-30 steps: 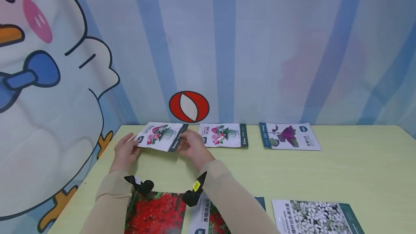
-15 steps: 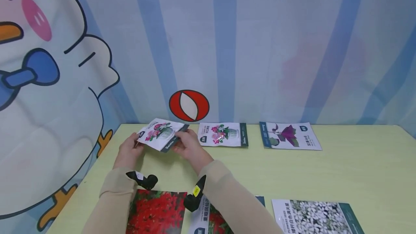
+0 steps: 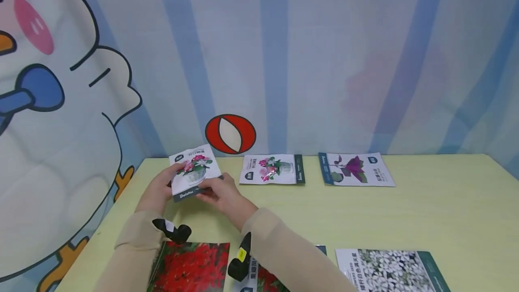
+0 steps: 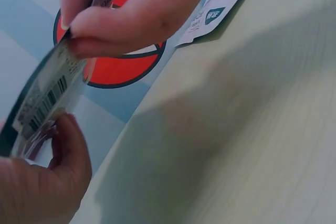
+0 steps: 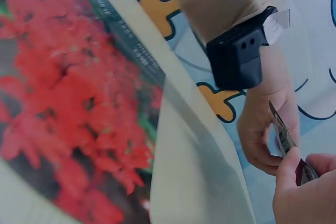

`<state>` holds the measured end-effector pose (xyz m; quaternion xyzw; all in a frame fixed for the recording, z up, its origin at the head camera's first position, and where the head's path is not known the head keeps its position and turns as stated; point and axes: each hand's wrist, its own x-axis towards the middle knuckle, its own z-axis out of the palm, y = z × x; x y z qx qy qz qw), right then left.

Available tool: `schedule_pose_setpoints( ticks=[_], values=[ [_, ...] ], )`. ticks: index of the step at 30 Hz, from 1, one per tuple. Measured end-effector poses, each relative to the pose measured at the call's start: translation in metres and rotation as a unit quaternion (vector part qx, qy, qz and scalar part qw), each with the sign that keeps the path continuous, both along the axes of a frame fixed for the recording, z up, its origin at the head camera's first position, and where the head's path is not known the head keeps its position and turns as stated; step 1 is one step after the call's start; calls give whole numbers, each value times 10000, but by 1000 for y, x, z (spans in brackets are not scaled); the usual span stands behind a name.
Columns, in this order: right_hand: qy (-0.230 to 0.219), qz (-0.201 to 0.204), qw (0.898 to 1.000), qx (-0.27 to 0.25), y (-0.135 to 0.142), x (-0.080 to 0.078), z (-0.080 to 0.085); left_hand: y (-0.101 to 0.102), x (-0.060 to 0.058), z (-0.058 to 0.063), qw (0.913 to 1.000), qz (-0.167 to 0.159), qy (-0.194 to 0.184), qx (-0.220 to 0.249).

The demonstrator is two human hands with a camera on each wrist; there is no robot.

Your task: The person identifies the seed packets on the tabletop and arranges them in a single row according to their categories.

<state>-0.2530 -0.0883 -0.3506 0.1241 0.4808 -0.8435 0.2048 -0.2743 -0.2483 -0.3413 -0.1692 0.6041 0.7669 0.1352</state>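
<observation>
A white seed packet (image 3: 196,166) with pink flowers in a vase and a dark band is held above the back left of the table. My left hand (image 3: 158,188) grips its left edge. On the lower right corner, by the band, my right hand (image 3: 227,197) pinches it between thumb and fingers. The left wrist view shows the barcoded back of the packet (image 4: 47,95), with the right hand (image 4: 142,17) above and the left hand (image 4: 44,190) below. Nearest on the right lies a matching seed packet (image 3: 269,169), flat on the tabletop.
A purple-flower packet (image 3: 358,169) lies at the back right of the table (image 3: 446,206). Along the front are a red-flower packet (image 3: 190,267), another partly hidden under the right sleeve (image 3: 298,258), and a white-flower one (image 3: 393,269). Behind rises a printed backdrop (image 3: 324,57).
The held packet has turned clockwise, its dark band swinging from the right side down to the bottom. Both hands have moved with it and keep their hold. The other packets lie as before.
</observation>
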Motion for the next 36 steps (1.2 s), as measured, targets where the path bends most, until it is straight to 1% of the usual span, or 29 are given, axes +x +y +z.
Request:
schedule_pose_setpoints(
  ticks=[1,2,4,7,10,12,14,17,19,22,25,29,32,34,36],
  values=[
    [55,37,10000,64,0,2,-1,0,-2,1,9971,167,-330,658],
    [102,77,9998,118,0,3,-2,-1,-3,2,9913,267,-592,1146],
    [212,181,9992,281,0,6,-4,-3,-4,2,9913,52,-694,1115],
    [375,332,9977,467,1,9,-6,-6,-5,-1,9943,-288,-538,873],
    [418,516,9960,591,3,10,-6,-10,-4,-2,9970,-564,-261,451],
    [440,634,9941,757,4,10,-6,-14,-2,-2,9975,-681,-134,149],
    [466,717,9914,994,6,9,-6,-18,1,0,9966,-811,-48,-111],
    [558,766,9858,1387,7,8,-6,-23,5,1,9944,-955,-58,-455],
    [596,799,9829,1546,8,8,-7,-26,8,2,9921,-1083,-53,-633],
    [667,938,9776,1761,8,11,-9,-29,12,1,9887,-1192,-85,-904],
    [697,1089,9718,1972,6,15,-12,-33,17,-2,9874,-1169,-175,-1052],
    [749,1183,9651,2212,4,18,-15,-40,21,-6,9912,-1037,-322,-762],
    [809,1274,9630,2234,4,19,-18,-47,23,-8,9927,-981,-372,-601],
    [818,1365,9624,2200,4,19,-20,-51,24,-10,9917,-1009,-353,-709],
    [824,1446,9615,2185,3,19,-23,-55,25,-11,9899,-1004,-335,-941]
  ],
)
